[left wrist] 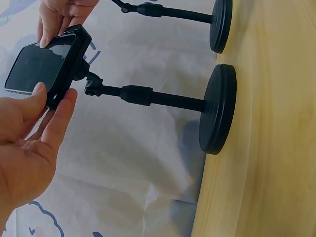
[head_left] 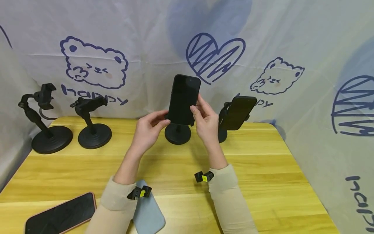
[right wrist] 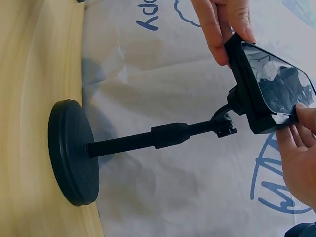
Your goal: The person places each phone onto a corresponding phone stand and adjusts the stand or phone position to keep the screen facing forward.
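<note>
A black smartphone (head_left: 184, 99) sits upright in the clamp of a black phone stand (head_left: 177, 136) at the table's middle back. My left hand (head_left: 149, 130) holds its lower left side, thumb in front and fingers behind. On the opposite side my right hand (head_left: 205, 122) grips the phone, its thumb on the screen edge. In the left wrist view the stand's thin pole (left wrist: 173, 100) runs from the round base to the holder behind the phone. The right wrist view shows the clamp (right wrist: 247, 89) along the phone's lower edge.
Right of my hands, another stand carries a dark phone (head_left: 240, 113). Two phone stands, one taller (head_left: 52, 139) and one shorter (head_left: 94, 136), are at the back left. A pink-edged phone (head_left: 62, 214) and a light blue phone (head_left: 149, 213) lie near the front.
</note>
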`<state>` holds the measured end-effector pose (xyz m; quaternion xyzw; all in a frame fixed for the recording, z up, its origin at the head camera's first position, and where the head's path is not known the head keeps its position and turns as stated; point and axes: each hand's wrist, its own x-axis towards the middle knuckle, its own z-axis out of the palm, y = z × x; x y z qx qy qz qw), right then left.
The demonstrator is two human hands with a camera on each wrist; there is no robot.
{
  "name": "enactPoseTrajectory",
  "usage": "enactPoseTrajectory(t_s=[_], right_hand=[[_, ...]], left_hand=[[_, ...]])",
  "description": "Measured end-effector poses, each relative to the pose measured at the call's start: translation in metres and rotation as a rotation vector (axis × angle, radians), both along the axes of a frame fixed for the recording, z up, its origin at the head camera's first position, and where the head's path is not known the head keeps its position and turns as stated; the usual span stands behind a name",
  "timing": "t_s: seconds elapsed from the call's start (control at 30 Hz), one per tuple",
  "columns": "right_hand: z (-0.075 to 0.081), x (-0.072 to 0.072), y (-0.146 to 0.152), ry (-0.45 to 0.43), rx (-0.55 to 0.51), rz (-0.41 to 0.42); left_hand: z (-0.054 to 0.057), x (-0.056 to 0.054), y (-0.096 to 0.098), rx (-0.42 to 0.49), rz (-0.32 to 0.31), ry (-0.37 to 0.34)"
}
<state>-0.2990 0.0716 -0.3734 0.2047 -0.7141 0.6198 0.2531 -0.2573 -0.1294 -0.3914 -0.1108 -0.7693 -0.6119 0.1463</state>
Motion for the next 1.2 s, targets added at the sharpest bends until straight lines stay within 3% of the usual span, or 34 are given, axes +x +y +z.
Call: enactPoseTrajectory(t_s=[0.37,0.73,1.2], right_hand=[[0.002,0.001,0.005,0.004,0.065,0.018],[0.002,0.0,0.009,-0.021,0.015,0.08],[0.0,-0.002,0.012,-0.046,0.043,0.109]], left_hand=[[-0.003,-0.003,0.004,0.084,0.019,0.011],[0.0,-0.002,0.004,0.081,0.026,-0.006],[0.002,-0.001,0.004,0.086,0.027,-0.011]])
